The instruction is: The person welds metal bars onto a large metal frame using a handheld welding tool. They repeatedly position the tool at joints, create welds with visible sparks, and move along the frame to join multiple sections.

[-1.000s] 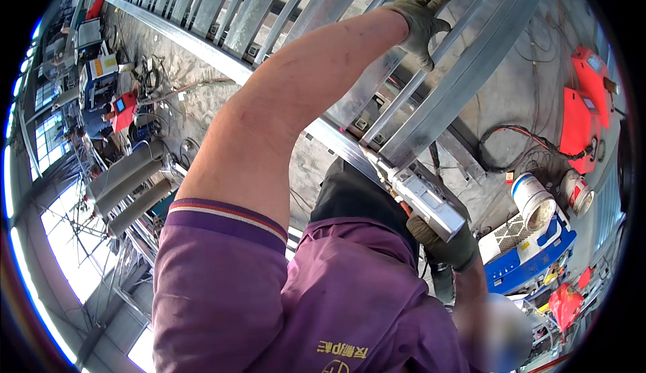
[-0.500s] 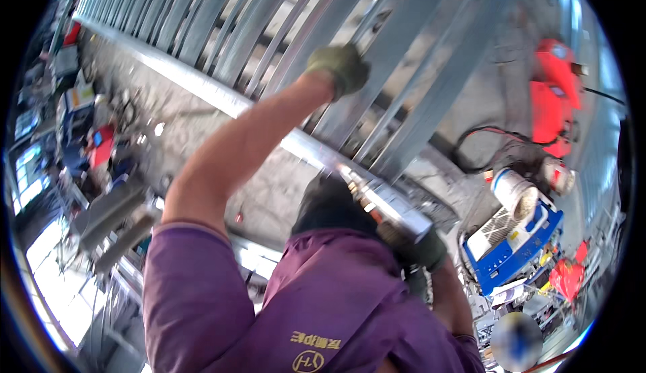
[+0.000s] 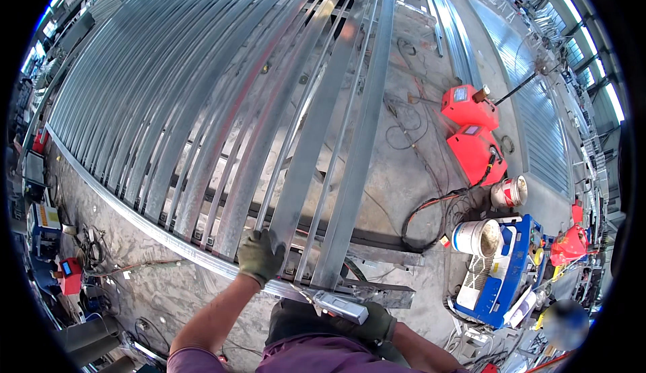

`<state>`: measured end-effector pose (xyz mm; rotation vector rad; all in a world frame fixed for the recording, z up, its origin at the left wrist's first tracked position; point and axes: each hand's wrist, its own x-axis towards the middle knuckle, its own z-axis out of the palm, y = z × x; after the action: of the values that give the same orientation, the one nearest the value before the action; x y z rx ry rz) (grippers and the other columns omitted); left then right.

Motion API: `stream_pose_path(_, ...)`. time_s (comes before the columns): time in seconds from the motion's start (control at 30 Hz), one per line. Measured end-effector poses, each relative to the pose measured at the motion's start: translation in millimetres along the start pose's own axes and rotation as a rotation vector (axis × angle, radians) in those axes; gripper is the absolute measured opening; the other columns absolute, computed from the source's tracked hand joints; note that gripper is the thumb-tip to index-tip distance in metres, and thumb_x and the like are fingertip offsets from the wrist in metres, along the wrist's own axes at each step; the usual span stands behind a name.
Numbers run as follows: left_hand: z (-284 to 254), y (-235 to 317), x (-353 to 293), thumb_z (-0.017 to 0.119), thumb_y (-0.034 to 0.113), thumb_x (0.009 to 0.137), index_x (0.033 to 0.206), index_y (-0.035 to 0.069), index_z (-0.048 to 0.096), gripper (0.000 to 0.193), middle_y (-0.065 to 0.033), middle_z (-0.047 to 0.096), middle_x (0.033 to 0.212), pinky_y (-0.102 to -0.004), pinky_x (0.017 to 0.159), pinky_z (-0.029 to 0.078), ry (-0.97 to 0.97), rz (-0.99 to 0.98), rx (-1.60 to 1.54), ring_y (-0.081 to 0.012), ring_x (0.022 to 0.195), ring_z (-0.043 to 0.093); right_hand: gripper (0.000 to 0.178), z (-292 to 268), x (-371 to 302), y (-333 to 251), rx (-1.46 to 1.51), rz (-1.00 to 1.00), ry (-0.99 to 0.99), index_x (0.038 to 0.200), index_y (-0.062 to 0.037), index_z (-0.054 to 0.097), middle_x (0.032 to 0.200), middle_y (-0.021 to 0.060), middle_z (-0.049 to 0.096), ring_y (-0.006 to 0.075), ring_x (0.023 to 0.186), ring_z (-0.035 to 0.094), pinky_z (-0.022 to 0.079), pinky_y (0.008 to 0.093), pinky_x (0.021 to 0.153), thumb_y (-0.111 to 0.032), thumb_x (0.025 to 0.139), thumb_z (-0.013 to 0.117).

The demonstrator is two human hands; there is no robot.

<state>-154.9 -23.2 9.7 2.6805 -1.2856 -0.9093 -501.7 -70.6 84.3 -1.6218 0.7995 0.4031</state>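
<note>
A large frame of silver metal slats [image 3: 306, 188] lies before me, their near ends meeting a long metal rail [image 3: 161, 228]. My left hand [image 3: 261, 258], in an olive-green work glove, rests palm down by the near end of a wide slat, beside a thin bar. Its fingers are spread. My right hand [image 3: 378, 324], gloved too, is close to my body at the right end of the rail. It looks curled against a silver rectangular piece [image 3: 342, 307]; whether that is a tool or the rail's end I cannot make out. Its fingertips are hidden.
To the right stand two red machines [image 3: 474, 151] with cables on the concrete floor. Nearer are a white bucket [image 3: 478, 237], a smaller bucket [image 3: 509, 192] and a blue-and-white machine [image 3: 501, 292]. A small red box [image 3: 69, 275] sits at left. Metal sheets [image 3: 521, 97] lie far right.
The view has tilted up and steadied, showing more of the slat frame. My left hand has drawn back from over the slats to their near ends. My right hand stays by the rail's right end.
</note>
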Motion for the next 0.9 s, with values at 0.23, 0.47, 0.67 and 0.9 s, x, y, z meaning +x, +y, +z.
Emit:
stream_pose_path(0.23,59.8,-5.8,-24.2,0.086,0.068,0.081,0.164,-0.011,0.035,0.125,-0.0299,0.058,0.149,-0.0522,0.114,0.051,0.099,-0.083,-0.046,-0.0459,0.135,0.061,0.059,-12.7,-18.6,11.9,0.098,0.026,-0.006,0.15,-0.0182,0.07,0.135,0.0127,0.079,0.029,0.124,0.076,0.059,0.0383,0.11,-0.051,0.102,0.078)
stream_pose_path(0.47,44.0,44.0,-28.0,0.085,0.08,0.075,0.17,-0.013,0.025,0.146,-0.0295,0.048,0.164,-0.0474,0.126,0.041,0.016,-0.247,0.116,-0.0421,0.152,0.048,0.057,-42.5,-41.9,46.3,-0.01,0.006,0.038,0.151,-0.0202,0.071,0.142,0.0094,0.077,0.026,0.132,0.074,0.058,0.037,0.112,-0.048,0.102,0.08)
stream_pose_path(0.67,55.1,35.2,-24.0,0.086,0.078,0.076,0.169,-0.011,0.029,0.141,-0.0286,0.05,0.162,-0.0481,0.125,0.042,0.097,-0.21,0.052,-0.0417,0.151,0.049,0.05,-62.3,-44.9,60.8,0.312,0.059,0.081,0.15,-0.0138,0.07,0.139,0.0101,0.077,0.0237,0.13,0.074,0.059,0.0368,0.112,-0.038,0.107,0.076)
stream_pose_path(0.9,54.6,15.1,-26.9,0.087,0.054,0.084,0.169,-0.006,0.025,0.121,-0.0302,0.052,0.158,-0.0507,0.116,0.052,0.071,-0.146,-0.137,-0.0467,0.145,0.056,0.023,-69.0,-55.5,58.5,0.12,-0.187,0.348,0.122,-0.0059,0.08,0.104,0.0079,0.083,0.0187,0.088,0.079,0.062,0.0357,0.081,-0.018,0.103,0.081)
